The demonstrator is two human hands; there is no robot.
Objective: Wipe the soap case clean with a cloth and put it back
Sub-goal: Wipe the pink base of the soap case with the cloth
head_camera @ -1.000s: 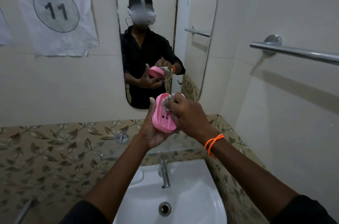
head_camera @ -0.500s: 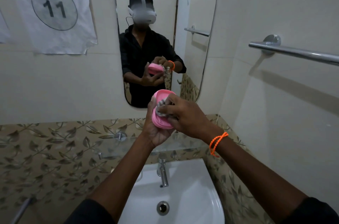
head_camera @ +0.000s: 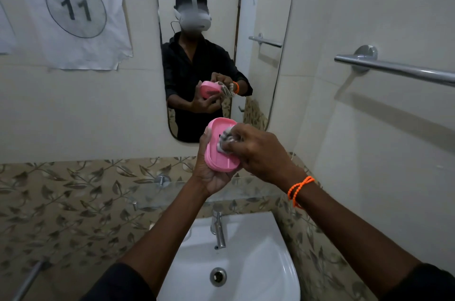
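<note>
Both hands work above the white ceramic basin (head_camera: 248,273), raised in front of the rounded wall mirror (head_camera: 266,5). Head view, the only view supplied: the left hand (head_camera: 209,172) cups the pink oval plastic soap case (head_camera: 216,150) from below and behind, fingers curled round its back and lower edge, the open hollow turned towards the camera and slightly tilted. The right hand (head_camera: 258,150) pinches a small bunched grey-and-white cloth (head_camera: 225,140) in curled fingertips and presses it into the hollow near the middle.

Change noted: a second ago the cloth sat at the upper rim with the case turned more edge-on; half a second ago it had moved to the middle of the case; it now works inside the tray with the interior fully presented. Judgement: wiping is in progress and has passed from the rim to the interior; the return step is not yet begun.

Position: the case sits between the hands, held by the left and touched by the cloth in the right, well above the chrome tap (head_camera: 218,231) and the glass shelf (head_camera: 147,192), which is the probable return place.
</note>
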